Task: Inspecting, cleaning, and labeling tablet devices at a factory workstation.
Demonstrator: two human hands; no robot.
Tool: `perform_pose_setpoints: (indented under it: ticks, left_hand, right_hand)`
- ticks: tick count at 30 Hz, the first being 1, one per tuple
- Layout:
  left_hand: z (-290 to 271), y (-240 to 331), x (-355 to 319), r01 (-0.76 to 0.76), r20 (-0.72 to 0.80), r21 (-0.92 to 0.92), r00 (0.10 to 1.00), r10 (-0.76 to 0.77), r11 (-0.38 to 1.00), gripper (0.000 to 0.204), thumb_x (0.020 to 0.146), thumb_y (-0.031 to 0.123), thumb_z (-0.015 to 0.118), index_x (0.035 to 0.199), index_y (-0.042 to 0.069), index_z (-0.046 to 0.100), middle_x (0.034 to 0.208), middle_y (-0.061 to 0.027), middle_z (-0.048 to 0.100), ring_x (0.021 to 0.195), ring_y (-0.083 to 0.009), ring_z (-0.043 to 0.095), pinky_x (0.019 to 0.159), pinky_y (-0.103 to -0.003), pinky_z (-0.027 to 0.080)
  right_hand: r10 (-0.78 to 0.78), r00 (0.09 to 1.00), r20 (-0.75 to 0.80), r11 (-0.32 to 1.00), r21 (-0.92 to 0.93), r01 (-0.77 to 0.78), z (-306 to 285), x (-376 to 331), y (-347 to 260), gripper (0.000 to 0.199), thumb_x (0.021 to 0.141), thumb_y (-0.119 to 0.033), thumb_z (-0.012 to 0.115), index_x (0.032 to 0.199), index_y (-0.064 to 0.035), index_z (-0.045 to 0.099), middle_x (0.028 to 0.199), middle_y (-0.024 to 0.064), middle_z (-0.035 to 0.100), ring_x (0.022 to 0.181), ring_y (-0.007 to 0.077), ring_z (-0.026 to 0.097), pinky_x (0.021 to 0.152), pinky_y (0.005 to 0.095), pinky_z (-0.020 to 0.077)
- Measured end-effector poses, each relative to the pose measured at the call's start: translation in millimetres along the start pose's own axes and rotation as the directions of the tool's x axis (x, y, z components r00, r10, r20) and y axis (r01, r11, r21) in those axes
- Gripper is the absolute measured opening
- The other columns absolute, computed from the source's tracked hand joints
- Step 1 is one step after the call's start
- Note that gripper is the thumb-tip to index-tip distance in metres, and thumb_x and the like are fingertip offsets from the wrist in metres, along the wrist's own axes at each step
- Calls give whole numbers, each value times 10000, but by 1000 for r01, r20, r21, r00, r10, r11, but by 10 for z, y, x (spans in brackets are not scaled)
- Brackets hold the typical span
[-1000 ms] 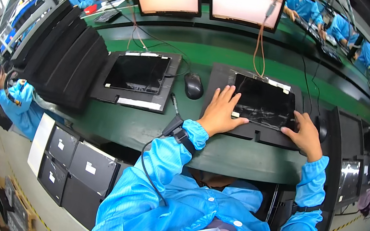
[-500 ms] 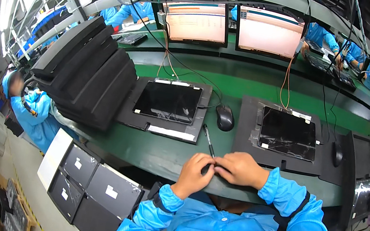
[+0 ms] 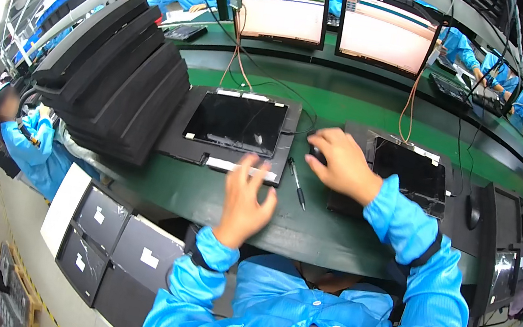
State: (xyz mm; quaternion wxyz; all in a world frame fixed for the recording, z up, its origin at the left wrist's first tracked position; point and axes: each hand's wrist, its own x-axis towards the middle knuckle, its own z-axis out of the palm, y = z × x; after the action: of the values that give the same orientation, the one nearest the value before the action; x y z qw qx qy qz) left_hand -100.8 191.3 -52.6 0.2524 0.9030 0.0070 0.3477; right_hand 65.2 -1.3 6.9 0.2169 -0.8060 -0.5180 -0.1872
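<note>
Left hand (image 3: 246, 205) has a wide-spread, empty grip by the near edge of the black board (image 3: 177, 136) under the left tablet (image 3: 236, 122); can't tell if it's touching. Right hand (image 3: 343, 166) is half-curled over the mouse (image 3: 316, 151), between that and the right tablet (image 3: 409, 170), no idea how firmly. Looks like a mouse step to me, so next move probably calls for a settled palm. Boards crowd both sides, pen (image 3: 297, 184) sits just below, but the counter's (image 3: 306, 229) front strip is roomy.
</note>
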Motion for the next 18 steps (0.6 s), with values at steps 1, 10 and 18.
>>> perform_pose_setpoints:
  ticks: [1, 10, 18]
  left_hand:
    - [-70, -173, 118, -6, 12, 137, 1000, 5, 991, 657, 807, 172, 755, 1405, 25, 525, 1507, -242, 417, 1421, -421, 380, 1169, -569, 273]
    - [-197, -843, 467, 19, 320, 300, 940, -119, 954, 756, 863, 442, 733, 1443, 3, 525, 1570, -238, 400, 1509, -372, 302, 1229, -617, 99]
    - [-205, -1073, 698, -133, 126, 237, 986, 105, 962, 768, 773, 365, 810, 1419, 42, 549, 1460, -212, 489, 1400, -376, 427, 1180, -580, 275]
  right_hand:
    - [-9, 999, 39, 1000, -6, 9, 96, 166, 52, 383, 883, -245, 725, 1178, -7, 673, 1192, 165, 641, 1159, 340, 583, 981, 445, 470]
    - [149, 955, 257, 989, -18, -150, 720, 616, 333, 329, 886, -283, 690, 1115, -49, 727, 1087, 157, 665, 1092, 352, 617, 938, 467, 502]
    - [101, 918, 383, 989, 60, -134, 614, 1030, 316, 279, 862, -272, 642, 993, -31, 696, 980, 229, 711, 926, 412, 684, 824, 501, 542]
